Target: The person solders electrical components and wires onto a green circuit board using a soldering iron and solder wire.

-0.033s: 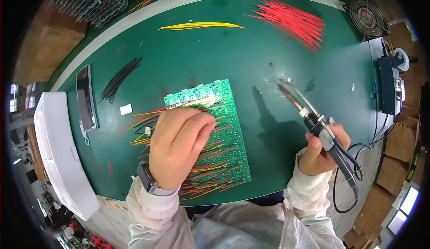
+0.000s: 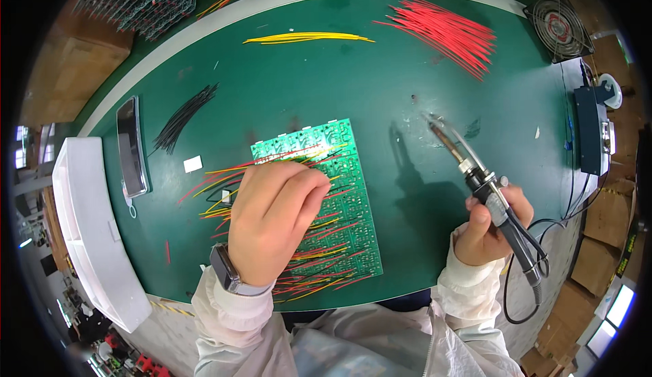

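Note:
My left hand [image 2: 275, 217], a watch [image 2: 227, 268] on its wrist, is closed in a pinch over a green circuit board panel [image 2: 367, 234]. Its fingertips are turned away, so whatever they grip is hidden. Rows of red, yellow and black wires [image 2: 319, 255] lie across the panel and stick out past its left side. My right hand [image 2: 485, 231] is wrapped round a soldering iron [image 2: 492, 197] with a thin feed tube alongside its tip. The iron points up and left, apart from the board, to its right.
Red wires [image 2: 445, 34], yellow wires [image 2: 309, 38] and black wires [image 2: 183, 119] lie in bunches on the green table. A phone [image 2: 131, 147] and a white tray [image 2: 95, 234] are at the left. A fan [image 2: 558, 25] and a dark control box [image 2: 589, 131] stand at the right; the iron's cable [image 2: 509, 302] loops below.

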Demonstrator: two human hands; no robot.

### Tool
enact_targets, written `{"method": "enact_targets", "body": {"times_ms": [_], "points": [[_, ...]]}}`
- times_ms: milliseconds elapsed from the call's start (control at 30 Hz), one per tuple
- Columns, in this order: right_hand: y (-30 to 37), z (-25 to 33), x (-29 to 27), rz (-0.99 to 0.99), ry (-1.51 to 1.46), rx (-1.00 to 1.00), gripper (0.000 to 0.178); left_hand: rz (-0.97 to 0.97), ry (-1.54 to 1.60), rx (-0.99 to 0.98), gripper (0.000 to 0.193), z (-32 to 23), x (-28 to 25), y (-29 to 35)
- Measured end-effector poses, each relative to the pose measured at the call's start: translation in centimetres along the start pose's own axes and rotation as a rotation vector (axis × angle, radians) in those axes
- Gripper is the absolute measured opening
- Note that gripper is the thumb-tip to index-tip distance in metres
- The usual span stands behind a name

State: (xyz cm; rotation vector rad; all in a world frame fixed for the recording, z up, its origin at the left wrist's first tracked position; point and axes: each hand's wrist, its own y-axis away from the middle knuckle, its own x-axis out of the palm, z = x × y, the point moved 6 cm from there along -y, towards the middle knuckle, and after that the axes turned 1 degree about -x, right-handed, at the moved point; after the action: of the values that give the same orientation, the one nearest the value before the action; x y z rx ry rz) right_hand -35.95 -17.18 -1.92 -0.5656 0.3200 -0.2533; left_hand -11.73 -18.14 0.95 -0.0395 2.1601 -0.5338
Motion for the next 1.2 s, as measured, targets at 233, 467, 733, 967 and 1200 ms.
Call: {"method": "enact_targets", "body": {"times_ms": [233, 467, 733, 967, 1200], "points": [[-0.6, 1.2, 1.1, 0.09, 0.161, -0.069, 0.042, 0.015, -0.014, -0.005, 0.019, -0.3, 0.6, -0.1], [-0.3, 1.7, 0.8, 0.131, 0.204, -0.141, 0.04, 0.004, 0.0, -0.007, 0.017, -0.6, 0.3, -0.1], [-0.2, 1.4, 1.0, 0.157, 0.143, -0.093, 0.04, 0.028, -0.027, 0.027, 0.018, -0.8, 1.2, -0.3], [0.3, 1.6, 1.0, 0.199, 0.012, -0.019, 0.039, 0.005, -0.007, 0.029, 0.019, -0.4, 1.7, -0.1], [0.7, 2.8, 1.5, 0.222, -0.022, -0.126, 0.044, 0.004, -0.01, 0.027, 0.02, 0.0, 1.9, 0.1]]}}
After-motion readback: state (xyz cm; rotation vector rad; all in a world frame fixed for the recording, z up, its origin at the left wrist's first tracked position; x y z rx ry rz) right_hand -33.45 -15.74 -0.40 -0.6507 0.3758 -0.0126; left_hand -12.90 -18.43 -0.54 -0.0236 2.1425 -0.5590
